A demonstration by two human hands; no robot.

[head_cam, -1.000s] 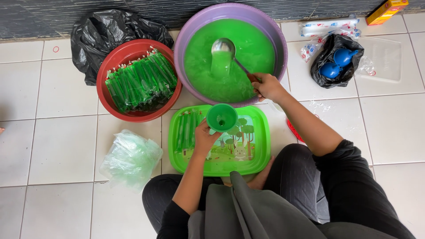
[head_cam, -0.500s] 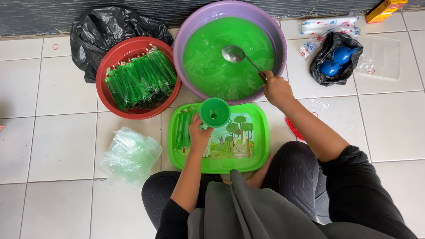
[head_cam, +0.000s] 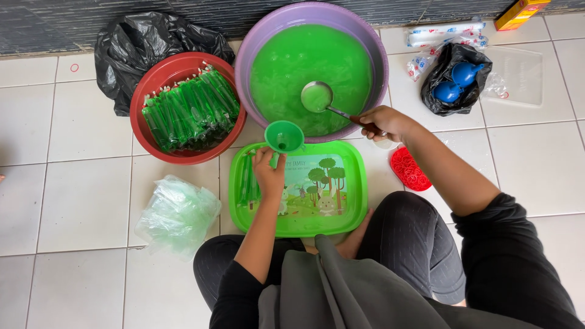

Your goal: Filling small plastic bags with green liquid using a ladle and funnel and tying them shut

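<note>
Black sleeves are worn pushed up past the elbows, so both forearms are left bare. The left hand and right hand are ungloved. Dark trousers and a grey garment are seen below.

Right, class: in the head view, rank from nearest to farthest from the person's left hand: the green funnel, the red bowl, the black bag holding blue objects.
From the left hand:
1. Green funnel, held just above it.
2. Red bowl, to its left.
3. Black bag, far right by the wall.
</note>
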